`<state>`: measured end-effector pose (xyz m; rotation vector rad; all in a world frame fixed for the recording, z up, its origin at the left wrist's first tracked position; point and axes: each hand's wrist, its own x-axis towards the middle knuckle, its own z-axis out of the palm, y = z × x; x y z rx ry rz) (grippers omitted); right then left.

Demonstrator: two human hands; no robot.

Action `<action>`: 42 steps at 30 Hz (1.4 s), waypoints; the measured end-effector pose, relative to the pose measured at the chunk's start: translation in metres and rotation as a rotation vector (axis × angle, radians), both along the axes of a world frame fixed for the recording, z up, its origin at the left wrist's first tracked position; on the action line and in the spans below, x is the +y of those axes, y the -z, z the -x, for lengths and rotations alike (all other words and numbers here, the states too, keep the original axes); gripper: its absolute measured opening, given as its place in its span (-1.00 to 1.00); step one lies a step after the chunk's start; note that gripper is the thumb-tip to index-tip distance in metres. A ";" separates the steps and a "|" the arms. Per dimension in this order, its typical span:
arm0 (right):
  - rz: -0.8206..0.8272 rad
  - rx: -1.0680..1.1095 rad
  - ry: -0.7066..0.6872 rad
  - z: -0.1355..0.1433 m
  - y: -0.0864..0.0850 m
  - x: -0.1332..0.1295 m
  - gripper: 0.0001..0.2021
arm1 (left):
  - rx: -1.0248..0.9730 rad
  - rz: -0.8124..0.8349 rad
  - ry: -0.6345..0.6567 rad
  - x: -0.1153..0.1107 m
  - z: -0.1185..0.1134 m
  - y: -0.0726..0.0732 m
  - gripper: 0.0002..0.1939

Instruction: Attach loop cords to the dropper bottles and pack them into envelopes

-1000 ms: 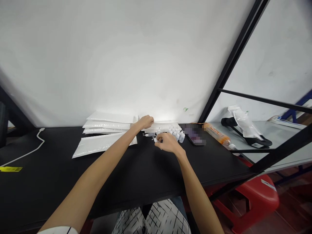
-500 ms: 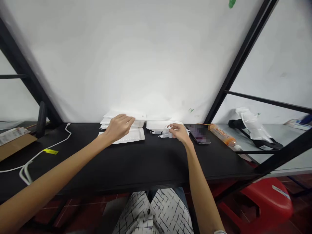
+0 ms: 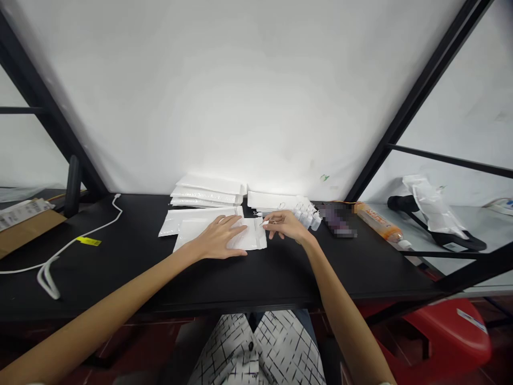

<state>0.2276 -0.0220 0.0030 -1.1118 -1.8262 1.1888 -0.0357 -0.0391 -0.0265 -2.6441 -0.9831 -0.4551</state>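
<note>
My left hand (image 3: 222,237) lies with fingers spread on a white padded envelope (image 3: 251,240), pressing it against the black tabletop. At the envelope's right end, my right hand (image 3: 287,225) is closed in a pinch. Between its fingertips is a small white piece with a thin loop (image 3: 266,222); its exact kind is too small to make out. Beside the right hand lie several small translucent pieces with white loops (image 3: 308,216). Another white envelope (image 3: 172,222) is partly under the one I hold down.
A stack of white padded envelopes (image 3: 208,191) stands by the wall, with flat white packets (image 3: 276,200) to its right. Further right are a phone (image 3: 336,220) and an orange-labelled bottle (image 3: 379,222). A white cable (image 3: 96,230) and a cardboard box (image 3: 32,230) lie left.
My left hand has opened from a curled shape and come down on an envelope, which now lies nearer the middle. My right hand has shifted slightly left and down, toward the envelope's end.
</note>
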 end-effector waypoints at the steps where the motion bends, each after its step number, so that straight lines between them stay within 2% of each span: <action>1: -0.014 -0.022 0.008 -0.001 0.002 0.002 -0.67 | 0.015 0.044 0.001 0.007 -0.007 0.003 -0.24; 5: -0.072 -0.117 0.086 -0.006 0.008 0.009 -0.74 | 0.022 0.116 -0.005 0.022 -0.015 0.013 -0.27; 10: -0.002 -0.232 0.112 -0.012 0.011 0.013 -0.79 | -0.018 0.082 0.047 0.017 -0.012 0.014 -0.43; 17: -0.053 -0.305 0.112 0.000 0.011 0.007 -0.74 | -0.127 0.010 0.102 0.012 -0.014 0.015 -0.55; 20: -0.122 -0.301 0.050 0.012 0.014 0.005 -0.78 | -0.196 -0.011 0.089 0.013 -0.014 0.018 -0.57; 23: -0.143 -0.287 -0.089 0.022 0.015 0.002 -0.82 | -0.236 -0.004 0.100 0.014 -0.013 0.019 -0.56; 25: -0.118 -0.246 -0.135 0.026 0.013 -0.002 -0.79 | -0.253 0.010 0.104 0.015 -0.012 0.019 -0.54; 28: -0.062 -0.153 -0.104 0.028 0.006 -0.009 -0.76 | -0.283 0.022 0.084 0.014 -0.010 0.015 -0.52; 32: 0.061 -0.097 -0.230 0.022 -0.003 -0.015 -0.68 | -0.304 0.082 0.053 0.012 -0.008 0.008 -0.49; 33: 0.067 -0.087 -0.225 0.019 -0.005 -0.015 -0.66 | -0.309 0.101 0.039 0.012 -0.007 0.007 -0.49; 34: 0.045 -0.080 -0.173 0.015 -0.005 -0.013 -0.64 | -0.315 0.115 0.023 0.012 -0.006 0.006 -0.49; 36: -0.090 -0.112 0.060 0.005 -0.002 -0.007 -0.65 | -0.328 0.125 -0.007 0.012 -0.004 0.004 -0.48; 38: -0.284 -0.290 0.350 -0.003 0.003 0.000 -0.71 | -0.327 0.136 -0.020 0.014 -0.002 0.005 -0.48; 39: -0.367 -0.426 0.445 -0.005 0.006 0.002 -0.74 | -0.320 0.146 -0.021 0.014 -0.002 0.005 -0.48; 40: -0.430 -0.571 0.492 -0.007 0.009 0.004 -0.75 | -0.309 0.159 -0.019 0.015 -0.002 0.006 -0.49; 42: -0.490 -0.832 0.442 -0.006 0.013 0.006 -0.72 | -0.283 0.181 -0.004 0.015 -0.002 0.007 -0.49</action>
